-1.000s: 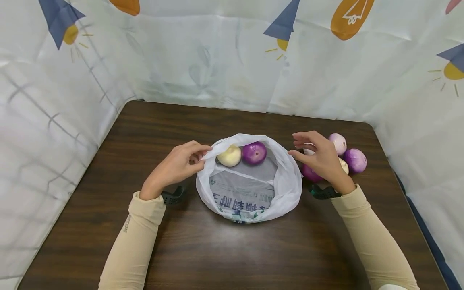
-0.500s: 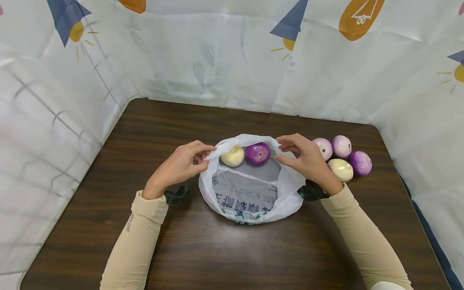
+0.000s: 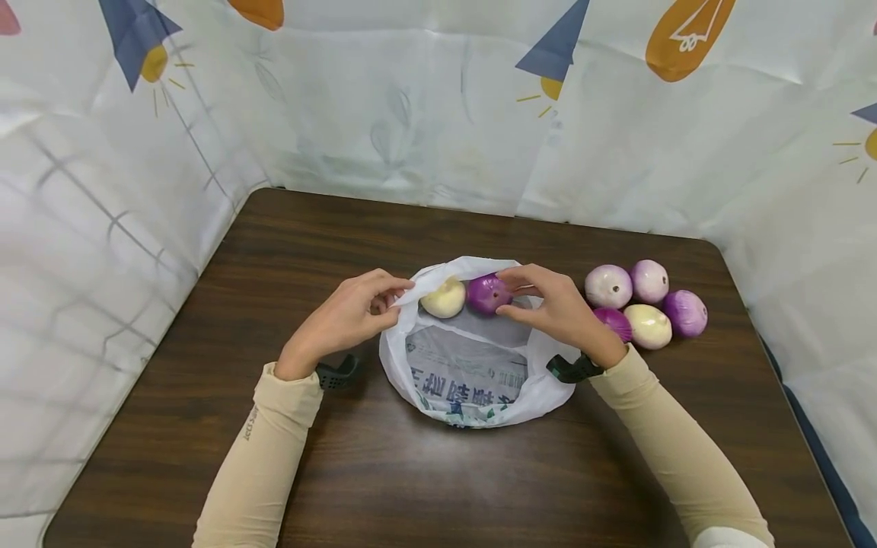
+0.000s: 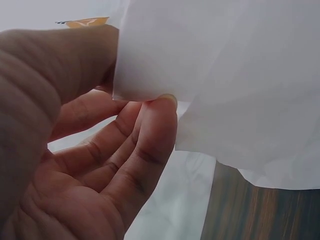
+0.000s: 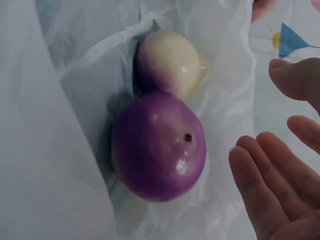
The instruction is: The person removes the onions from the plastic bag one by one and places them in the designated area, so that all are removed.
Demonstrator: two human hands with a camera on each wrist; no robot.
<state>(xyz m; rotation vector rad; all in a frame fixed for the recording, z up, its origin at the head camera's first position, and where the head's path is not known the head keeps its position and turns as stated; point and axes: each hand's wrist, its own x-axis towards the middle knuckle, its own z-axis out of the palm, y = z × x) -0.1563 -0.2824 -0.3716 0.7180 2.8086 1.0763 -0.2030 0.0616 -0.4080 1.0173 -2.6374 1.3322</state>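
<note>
A white plastic bag (image 3: 548,380) stands with its mouth wide on the table. Inside it, against the far side, a purple onion (image 3: 485,295) lies beside a pale onion (image 3: 444,297). My left hand (image 3: 346,316) pinches the bag's left rim between thumb and fingers; the left wrist view shows the white film (image 4: 240,100) at the fingertips. Over the right part of the mouth, my right hand (image 3: 555,306) has its thumb and fingers apart, fingertips close to the purple onion. In the right wrist view, a gap shows between these fingers and that onion (image 5: 155,150).
To the right of the bag several onions sit grouped on the dark wooden table (image 3: 438,487), among them a pale one (image 3: 648,326) and a purple one (image 3: 685,313). A printed white curtain (image 3: 438,114) hangs along the table's back and sides.
My right hand has moved left, from beside the onion group to over the bag's mouth near the purple onion. The onions at the right have come into fuller view. My left hand keeps the rim.
</note>
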